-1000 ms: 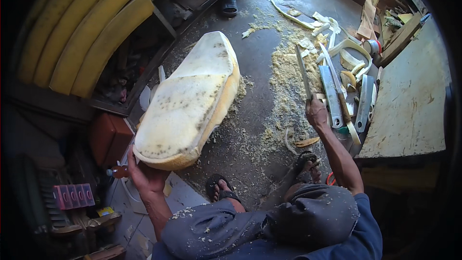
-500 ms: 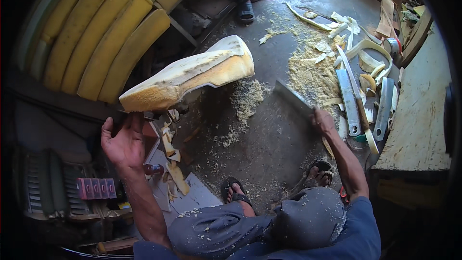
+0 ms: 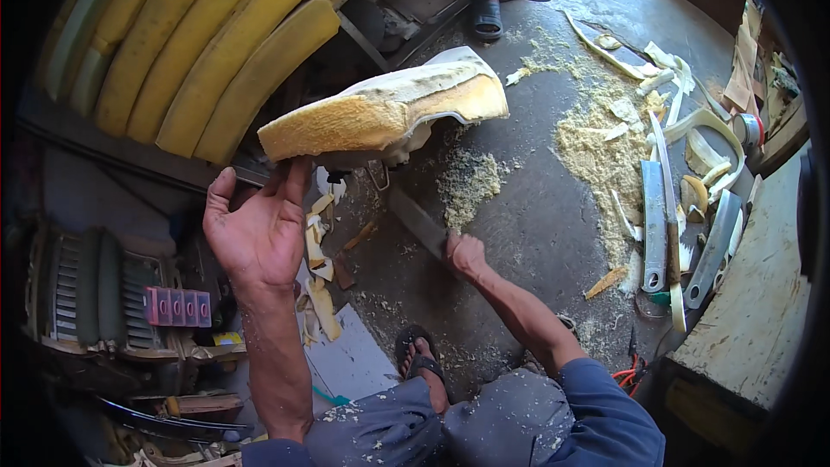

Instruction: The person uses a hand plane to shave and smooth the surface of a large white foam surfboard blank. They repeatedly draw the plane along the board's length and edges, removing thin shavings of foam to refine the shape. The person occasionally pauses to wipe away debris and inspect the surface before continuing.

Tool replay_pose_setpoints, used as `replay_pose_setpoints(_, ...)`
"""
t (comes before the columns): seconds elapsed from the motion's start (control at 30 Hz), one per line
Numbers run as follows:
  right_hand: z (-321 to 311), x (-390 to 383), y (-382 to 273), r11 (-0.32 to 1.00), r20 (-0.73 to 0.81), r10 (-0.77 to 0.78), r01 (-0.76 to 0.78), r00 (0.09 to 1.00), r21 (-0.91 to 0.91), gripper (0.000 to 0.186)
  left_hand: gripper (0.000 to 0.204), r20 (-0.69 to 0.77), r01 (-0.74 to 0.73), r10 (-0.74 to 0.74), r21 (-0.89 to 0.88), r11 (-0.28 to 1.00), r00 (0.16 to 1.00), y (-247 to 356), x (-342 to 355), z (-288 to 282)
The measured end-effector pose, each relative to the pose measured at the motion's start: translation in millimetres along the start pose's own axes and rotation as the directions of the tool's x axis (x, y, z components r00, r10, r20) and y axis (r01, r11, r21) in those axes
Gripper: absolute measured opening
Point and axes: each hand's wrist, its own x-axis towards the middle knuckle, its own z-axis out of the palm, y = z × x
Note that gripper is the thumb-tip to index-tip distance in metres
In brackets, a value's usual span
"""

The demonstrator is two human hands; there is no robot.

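Note:
A foam seat (image 3: 380,108), pale on top with yellowish sides, is raised and tilted, with a metal bracket showing underneath. My left hand (image 3: 259,233), palm up, holds it by its near left end on the fingertips; part of those fingers is hidden under the foam. My right hand (image 3: 467,255) grips a long flat steel blade (image 3: 415,223), which points up-left beneath the seat's underside. Foam crumbs (image 3: 471,186) lie on the dark floor (image 3: 510,277) just beyond the blade.
Yellow foam pads (image 3: 207,52) are racked at upper left. Another person's sandalled foot (image 3: 487,22) is at the top. Long blades (image 3: 654,225), offcuts and shavings lie at right beside a board (image 3: 735,303). A pink case (image 3: 177,307) sits among clutter at lower left, near my foot (image 3: 422,361).
The seat has been lifted and tipped from lying top-up to side-on. My right hand with the blade has swung leftward and down, to beneath the seat. My left hand has risen with the seat.

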Motion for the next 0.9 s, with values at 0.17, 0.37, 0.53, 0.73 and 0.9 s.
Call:
replay_pose_setpoints(0.17, -175.1, 86.9, 165.7, 0.859, -0.295, 0.48, -0.511, 0.826, -0.031, 0.046, 0.068, -0.024, -0.124, 0.132, 0.211, 0.97, 0.991, 7.4, -5.8, -18.3)
replay_pose_setpoints(0.37, -323.6, -1.6, 253.4, 0.81, -0.621, 0.499, -0.579, 0.605, 0.087, 0.046, 0.059, -0.223, 0.061, 0.032, 0.398, 0.915, 0.974, -28.7, -49.9, -116.3)
replay_pose_setpoints(0.53, -273.7, -128.1, 182.2, 0.847, -0.422, 0.529, -0.494, 0.737, 0.199, 0.039, 0.055, -0.731, 0.653, -0.22, 0.678, -0.337, 0.646, -26.2, -79.4, -206.5)
replay_pose_setpoints(0.73, -245.4, -187.4, 122.5, 0.658, -0.353, 0.733, -0.475, 0.581, 0.584, 0.035, 0.053, 0.18, -0.123, 0.152, 0.938, -0.323, 0.972, -3.6, -3.5, -110.6)
replay_pose_setpoints(0.9, -250.7, -204.1, 110.3, 0.631, -0.355, 0.755, -0.465, 0.551, 0.621, 0.036, 0.059, 0.806, -0.629, 0.084, 0.517, -0.58, 0.586, -85.5, 29.9, -125.1)
